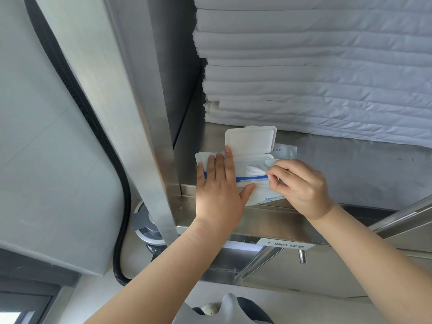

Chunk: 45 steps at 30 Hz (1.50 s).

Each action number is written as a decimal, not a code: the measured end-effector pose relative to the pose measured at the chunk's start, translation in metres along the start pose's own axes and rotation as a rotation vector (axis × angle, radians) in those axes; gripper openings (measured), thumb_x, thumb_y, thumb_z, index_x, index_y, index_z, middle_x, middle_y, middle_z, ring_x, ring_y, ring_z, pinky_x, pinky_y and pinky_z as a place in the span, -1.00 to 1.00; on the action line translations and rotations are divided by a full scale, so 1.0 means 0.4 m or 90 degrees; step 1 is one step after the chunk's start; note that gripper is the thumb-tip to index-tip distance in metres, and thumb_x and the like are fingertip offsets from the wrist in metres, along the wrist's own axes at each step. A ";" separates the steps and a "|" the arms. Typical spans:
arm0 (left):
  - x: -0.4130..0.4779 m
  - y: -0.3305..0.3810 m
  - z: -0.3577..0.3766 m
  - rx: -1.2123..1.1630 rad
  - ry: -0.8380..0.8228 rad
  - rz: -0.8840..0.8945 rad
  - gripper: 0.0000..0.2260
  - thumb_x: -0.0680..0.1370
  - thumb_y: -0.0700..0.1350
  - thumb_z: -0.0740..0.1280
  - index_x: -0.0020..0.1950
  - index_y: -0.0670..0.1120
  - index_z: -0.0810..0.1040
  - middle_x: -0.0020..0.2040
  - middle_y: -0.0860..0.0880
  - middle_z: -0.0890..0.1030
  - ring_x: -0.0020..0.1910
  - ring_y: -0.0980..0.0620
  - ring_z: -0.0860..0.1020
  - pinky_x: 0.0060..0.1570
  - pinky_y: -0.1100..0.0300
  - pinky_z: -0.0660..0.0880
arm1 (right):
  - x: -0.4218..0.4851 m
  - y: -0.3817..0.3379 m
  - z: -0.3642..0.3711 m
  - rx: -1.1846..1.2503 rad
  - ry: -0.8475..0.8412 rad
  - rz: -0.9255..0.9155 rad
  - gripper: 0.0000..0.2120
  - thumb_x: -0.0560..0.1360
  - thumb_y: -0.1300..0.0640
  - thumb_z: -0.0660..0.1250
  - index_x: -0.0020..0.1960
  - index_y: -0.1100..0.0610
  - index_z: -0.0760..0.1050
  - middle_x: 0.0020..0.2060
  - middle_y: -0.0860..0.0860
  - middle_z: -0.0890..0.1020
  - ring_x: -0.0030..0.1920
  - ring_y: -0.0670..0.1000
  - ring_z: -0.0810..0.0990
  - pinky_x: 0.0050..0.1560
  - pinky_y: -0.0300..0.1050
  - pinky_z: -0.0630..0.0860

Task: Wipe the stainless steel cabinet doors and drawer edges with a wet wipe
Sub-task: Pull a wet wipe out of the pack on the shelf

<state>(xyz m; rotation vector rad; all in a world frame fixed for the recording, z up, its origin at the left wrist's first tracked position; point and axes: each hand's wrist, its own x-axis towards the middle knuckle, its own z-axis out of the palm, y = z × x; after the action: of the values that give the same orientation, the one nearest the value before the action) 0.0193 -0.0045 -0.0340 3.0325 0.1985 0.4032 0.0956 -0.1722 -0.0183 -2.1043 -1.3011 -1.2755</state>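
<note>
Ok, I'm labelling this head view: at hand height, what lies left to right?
black hose → steel post → left hand → right hand

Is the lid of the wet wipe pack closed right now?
No, the white lid stands flipped open at the far edge of the wet wipe pack, with folded wipes showing in the opening.

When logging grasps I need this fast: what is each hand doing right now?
Left hand: open, fingers straight, pressing flat on the wipe pack.
Right hand: closed, pinching a thin sheet at the pack's opening; wipe or seal unclear.
</note>
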 end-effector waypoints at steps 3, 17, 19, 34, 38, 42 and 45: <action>0.000 0.001 -0.006 -0.021 0.026 0.002 -0.25 0.56 0.31 -0.06 0.52 -0.18 -0.19 0.50 -0.16 0.22 0.49 -0.11 0.14 0.46 -0.05 0.00 | 0.000 -0.006 -0.003 0.044 -0.023 0.037 -0.90 0.36 0.40 0.39 -0.26 0.25 0.63 -0.30 0.08 0.63 -0.41 0.03 0.56 -0.41 -0.13 0.54; -0.015 0.026 -0.002 0.002 0.276 0.120 -0.62 0.50 -0.06 0.32 0.28 -0.17 0.50 0.27 -0.15 0.39 0.23 -0.14 0.40 0.14 0.01 0.45 | 0.007 -0.025 0.004 0.023 -0.088 0.115 -0.91 0.47 0.18 0.42 -0.20 0.13 0.66 -0.28 0.00 0.63 -0.30 -0.01 0.58 -0.39 -0.16 0.49; -0.011 0.024 -0.002 -0.033 0.242 0.123 -0.64 0.50 -0.08 0.34 0.25 -0.21 0.53 0.25 -0.18 0.50 0.23 -0.16 0.48 0.12 -0.01 0.50 | 0.000 -0.027 0.004 0.022 -0.071 0.118 -0.91 0.46 0.17 0.43 -0.21 0.14 0.66 -0.29 0.00 0.63 -0.30 -0.02 0.57 -0.37 -0.20 0.48; -0.012 0.031 -0.009 -0.089 0.152 0.055 -0.54 0.46 -0.07 0.44 0.24 -0.33 0.52 0.26 -0.22 0.53 0.22 -0.15 0.53 0.16 -0.03 0.51 | -0.041 -0.036 0.006 0.044 -0.044 0.108 -0.92 0.43 0.26 0.43 -0.21 0.27 0.64 -0.27 0.11 0.63 -0.30 0.08 0.57 -0.41 -0.10 0.52; -0.013 0.028 -0.006 -0.101 0.152 0.049 -0.54 0.46 -0.07 0.44 0.25 -0.32 0.51 0.26 -0.22 0.53 0.22 -0.15 0.53 0.17 -0.03 0.50 | -0.055 -0.038 0.007 0.084 -0.008 0.124 -0.92 0.45 0.26 0.39 -0.17 0.28 0.63 -0.20 0.08 0.59 -0.21 0.03 0.49 -0.28 -0.08 0.50; -0.012 0.028 -0.005 -0.103 0.139 0.049 -0.52 0.47 -0.08 0.43 0.27 -0.34 0.48 0.27 -0.21 0.52 0.24 -0.14 0.51 0.18 -0.01 0.49 | -0.057 -0.043 0.002 0.109 0.002 0.129 -0.92 0.46 0.29 0.38 -0.07 0.17 0.52 -0.10 0.00 0.49 -0.19 0.02 0.49 -0.21 -0.09 0.49; -0.011 0.029 -0.008 -0.103 0.131 0.043 -0.53 0.48 -0.07 0.42 0.27 -0.33 0.48 0.27 -0.21 0.52 0.23 -0.14 0.52 0.18 -0.01 0.49 | -0.049 -0.047 -0.006 0.072 -0.051 0.143 -0.85 0.50 0.14 0.36 -0.14 0.24 0.60 -0.10 0.02 0.53 -0.15 0.01 0.52 -0.20 -0.09 0.52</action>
<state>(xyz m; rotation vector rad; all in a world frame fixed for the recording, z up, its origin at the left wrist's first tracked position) 0.0157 -0.0166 -0.0310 2.8419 0.0707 0.7012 0.0753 -0.1747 -0.0363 -2.1689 -1.1035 -1.0098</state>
